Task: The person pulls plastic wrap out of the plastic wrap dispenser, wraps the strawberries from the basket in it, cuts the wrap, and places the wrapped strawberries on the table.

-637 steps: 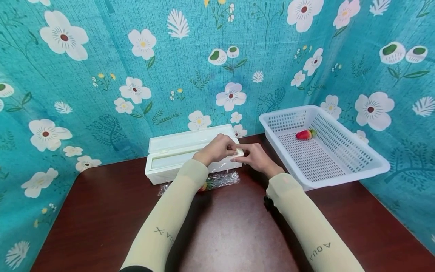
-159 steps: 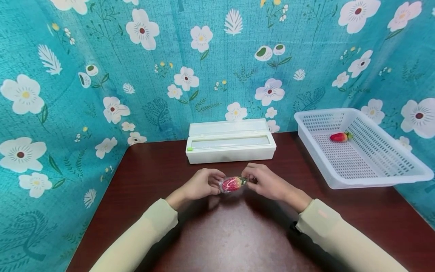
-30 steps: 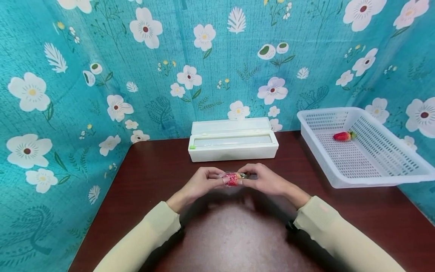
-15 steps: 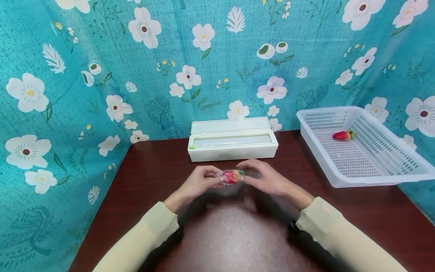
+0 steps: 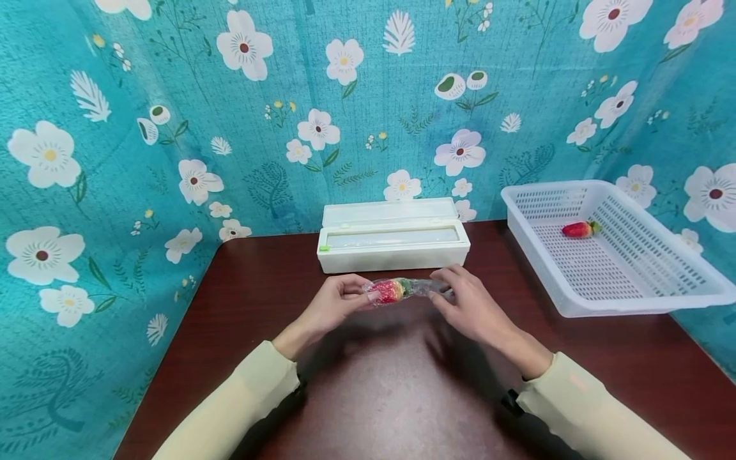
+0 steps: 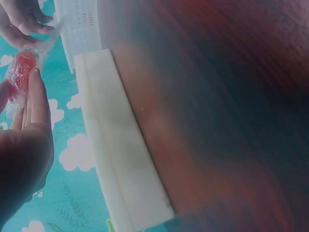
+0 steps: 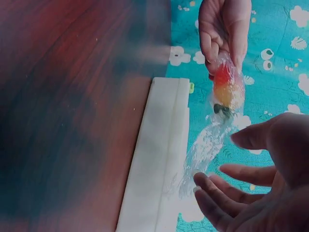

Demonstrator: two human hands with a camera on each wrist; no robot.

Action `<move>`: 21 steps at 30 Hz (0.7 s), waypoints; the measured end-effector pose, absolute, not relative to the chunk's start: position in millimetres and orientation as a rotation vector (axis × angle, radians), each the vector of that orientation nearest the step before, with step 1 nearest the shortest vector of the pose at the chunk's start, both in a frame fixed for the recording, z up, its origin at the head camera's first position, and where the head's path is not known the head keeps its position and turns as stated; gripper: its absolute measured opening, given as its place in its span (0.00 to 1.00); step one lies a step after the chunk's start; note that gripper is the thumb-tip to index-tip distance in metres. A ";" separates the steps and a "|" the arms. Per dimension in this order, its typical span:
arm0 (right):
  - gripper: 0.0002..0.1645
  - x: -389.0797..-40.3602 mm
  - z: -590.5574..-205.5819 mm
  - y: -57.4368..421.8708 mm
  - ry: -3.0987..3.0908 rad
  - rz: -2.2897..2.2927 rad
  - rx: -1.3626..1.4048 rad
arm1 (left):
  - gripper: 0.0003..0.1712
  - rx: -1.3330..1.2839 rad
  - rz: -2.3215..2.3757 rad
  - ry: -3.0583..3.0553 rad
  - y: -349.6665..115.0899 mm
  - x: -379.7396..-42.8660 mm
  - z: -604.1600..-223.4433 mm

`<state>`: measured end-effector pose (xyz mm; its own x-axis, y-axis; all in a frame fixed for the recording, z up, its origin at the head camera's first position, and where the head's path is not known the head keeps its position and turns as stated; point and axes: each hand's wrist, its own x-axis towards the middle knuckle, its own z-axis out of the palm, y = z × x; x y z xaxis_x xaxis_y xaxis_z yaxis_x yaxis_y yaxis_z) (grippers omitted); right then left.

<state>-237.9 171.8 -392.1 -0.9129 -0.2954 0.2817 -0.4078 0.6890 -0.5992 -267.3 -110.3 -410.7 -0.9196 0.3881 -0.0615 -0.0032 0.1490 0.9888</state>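
A red strawberry (image 5: 388,291) wrapped in clear cling film is in front of the white box, its leafy end toward the right. My left hand (image 5: 330,306) pinches its red end between thumb and fingers, as the left wrist view also shows. From the leafy end a loose tail of cling film (image 7: 205,147) stretches toward my right hand (image 5: 474,306). In the right wrist view the right thumb (image 7: 253,135) and fingers are spread apart, with fingertips right at the film tail.
Behind the hands stands a long white cling film box (image 5: 397,259), lid raised, with a green slider (image 5: 324,248) at its left end. A white perforated basket (image 5: 650,300) at the right holds another strawberry (image 5: 577,229). A flowered teal curtain (image 5: 276,83) hangs behind the dark wooden table (image 5: 241,287).
My right hand has moved off the strawberry to the right, and a film tail now stretches out from the leafy end. The left hand keeps its pinch. Earlier, both hands were at the box.
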 end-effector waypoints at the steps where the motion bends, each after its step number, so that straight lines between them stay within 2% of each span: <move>1: 0.18 -237.1 -392.5 171.5 -2.736 1.054 0.554 | 0.15 0.377 1.838 2.123 -109.7 -267.0 -410.4; 16: 0.15 -225.1 -384.0 168.2 -2.751 1.096 0.417 | 0.15 0.441 1.812 2.233 -108.4 -263.1 -404.5; 21: 0.18 -230.5 -388.1 168.9 -2.737 1.171 0.448 | 0.15 0.481 1.802 2.217 -106.0 -262.0 -404.8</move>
